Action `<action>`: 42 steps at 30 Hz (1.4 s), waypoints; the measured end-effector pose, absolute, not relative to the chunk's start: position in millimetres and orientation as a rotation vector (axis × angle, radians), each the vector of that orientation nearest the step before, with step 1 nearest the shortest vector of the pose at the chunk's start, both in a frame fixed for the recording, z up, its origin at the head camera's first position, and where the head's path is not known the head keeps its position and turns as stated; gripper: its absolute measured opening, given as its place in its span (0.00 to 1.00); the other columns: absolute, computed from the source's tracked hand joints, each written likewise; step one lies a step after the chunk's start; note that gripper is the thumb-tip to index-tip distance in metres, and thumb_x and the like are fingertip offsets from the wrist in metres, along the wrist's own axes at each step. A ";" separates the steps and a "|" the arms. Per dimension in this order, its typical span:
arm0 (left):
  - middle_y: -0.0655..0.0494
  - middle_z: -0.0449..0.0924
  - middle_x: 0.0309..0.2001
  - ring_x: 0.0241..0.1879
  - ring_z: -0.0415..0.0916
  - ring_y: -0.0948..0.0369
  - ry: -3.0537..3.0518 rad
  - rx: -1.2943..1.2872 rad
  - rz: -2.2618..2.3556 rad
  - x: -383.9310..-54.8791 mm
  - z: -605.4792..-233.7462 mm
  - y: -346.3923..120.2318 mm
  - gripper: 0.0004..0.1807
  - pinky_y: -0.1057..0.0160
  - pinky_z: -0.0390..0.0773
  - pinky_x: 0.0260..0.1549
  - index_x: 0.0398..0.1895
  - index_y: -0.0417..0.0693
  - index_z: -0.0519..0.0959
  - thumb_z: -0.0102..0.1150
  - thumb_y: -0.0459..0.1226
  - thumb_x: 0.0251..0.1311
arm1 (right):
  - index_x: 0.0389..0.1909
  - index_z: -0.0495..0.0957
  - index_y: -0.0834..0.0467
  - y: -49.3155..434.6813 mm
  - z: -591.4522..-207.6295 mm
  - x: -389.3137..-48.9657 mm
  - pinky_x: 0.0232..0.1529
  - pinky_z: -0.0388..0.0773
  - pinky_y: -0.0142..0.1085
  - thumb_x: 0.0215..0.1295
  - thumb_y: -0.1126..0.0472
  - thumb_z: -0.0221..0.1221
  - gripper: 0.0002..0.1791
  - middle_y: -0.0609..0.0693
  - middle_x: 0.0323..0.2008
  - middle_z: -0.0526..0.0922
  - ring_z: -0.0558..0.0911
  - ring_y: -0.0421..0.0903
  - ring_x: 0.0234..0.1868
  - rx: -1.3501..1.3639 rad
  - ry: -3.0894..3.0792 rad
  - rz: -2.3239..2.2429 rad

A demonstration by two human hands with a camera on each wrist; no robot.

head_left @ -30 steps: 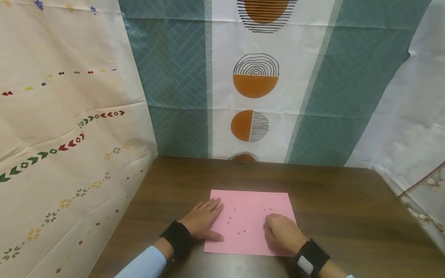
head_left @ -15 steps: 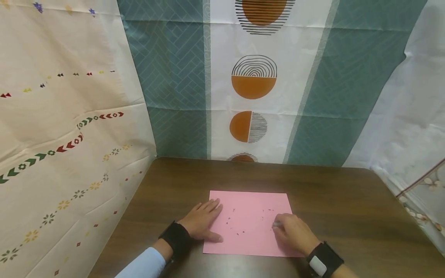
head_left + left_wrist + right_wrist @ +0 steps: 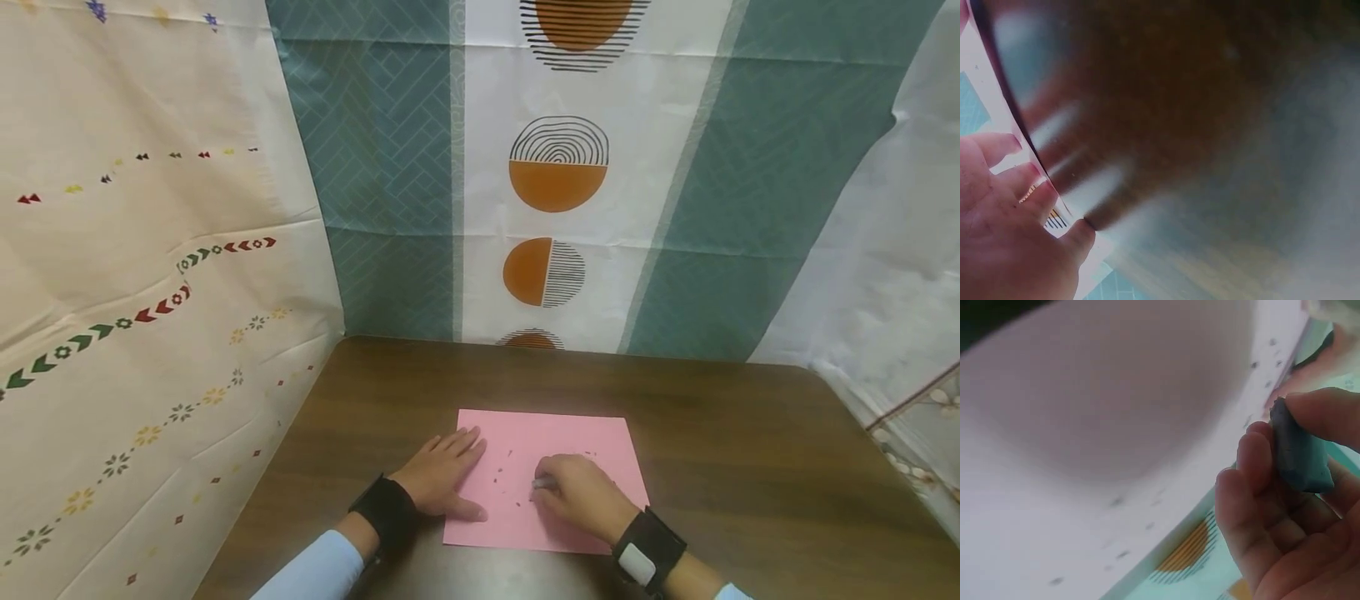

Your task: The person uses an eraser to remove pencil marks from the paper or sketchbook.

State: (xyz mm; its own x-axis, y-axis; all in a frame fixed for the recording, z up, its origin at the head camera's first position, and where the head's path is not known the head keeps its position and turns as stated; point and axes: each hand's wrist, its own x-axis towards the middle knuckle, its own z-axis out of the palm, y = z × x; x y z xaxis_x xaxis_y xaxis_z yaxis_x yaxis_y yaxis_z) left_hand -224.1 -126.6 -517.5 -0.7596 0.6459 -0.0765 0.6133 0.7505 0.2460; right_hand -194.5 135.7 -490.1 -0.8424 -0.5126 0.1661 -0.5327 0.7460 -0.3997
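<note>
A pink sheet of paper (image 3: 577,429) lies on the table, dotted with several small dark crumbs (image 3: 498,476). My left hand (image 3: 438,475) rests on the sheet's left edge with its fingers spread and straight. In the left wrist view, the fingers of the left hand (image 3: 1016,212) lie along the paper's edge. Near the middle of the sheet, my right hand (image 3: 585,496) pinches a small blue-grey eraser (image 3: 545,482) against the paper. The right wrist view shows the worn block of this eraser (image 3: 1300,450) between thumb and fingers; it hides part of the palm.
The brown wooden table (image 3: 750,467) extends around the sheet on both sides and behind it. A patterned cloth (image 3: 555,192) hangs at the table's back edge. A cream cloth (image 3: 150,333) drapes along the left, and a white one (image 3: 885,275) along the right.
My right hand has moved right across the paper, then back left to near its middle, with the eraser in its fingers. The left hand has stayed on the left edge.
</note>
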 end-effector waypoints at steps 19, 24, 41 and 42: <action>0.46 0.50 0.71 0.67 0.46 0.50 2.843 1.094 0.252 -223.5 -513.5 -123.3 0.55 0.39 0.56 0.60 0.70 0.45 0.56 0.52 0.71 0.45 | 0.25 0.80 0.53 95.6 -501.5 -200.2 0.29 0.77 0.32 0.49 0.62 0.66 0.03 0.39 0.21 0.73 0.72 0.34 0.24 1.084 -2.731 0.556; 0.47 0.49 0.71 0.68 0.44 0.50 2.833 1.080 0.264 -223.9 -514.0 -124.4 0.55 0.38 0.55 0.60 0.70 0.46 0.56 0.52 0.70 0.45 | 0.25 0.79 0.54 89.8 -505.0 -198.8 0.28 0.78 0.32 0.48 0.64 0.64 0.04 0.42 0.22 0.73 0.73 0.36 0.23 1.123 -2.639 0.381; 0.48 0.46 0.72 0.68 0.42 0.51 2.813 1.027 0.276 -223.8 -517.9 -127.6 0.56 0.38 0.52 0.61 0.71 0.47 0.54 0.52 0.71 0.45 | 0.22 0.76 0.58 99.2 -509.2 -192.6 0.21 0.75 0.34 0.47 0.63 0.60 0.02 0.44 0.17 0.70 0.68 0.37 0.18 1.075 -2.774 0.215; 0.48 0.46 0.72 0.68 0.42 0.51 2.808 1.019 0.276 -223.7 -517.3 -127.6 0.56 0.39 0.52 0.62 0.71 0.47 0.54 0.52 0.71 0.45 | 0.22 0.76 0.58 102.3 -509.6 -192.5 0.21 0.75 0.34 0.47 0.63 0.60 0.02 0.43 0.17 0.69 0.67 0.37 0.18 1.055 -2.793 0.233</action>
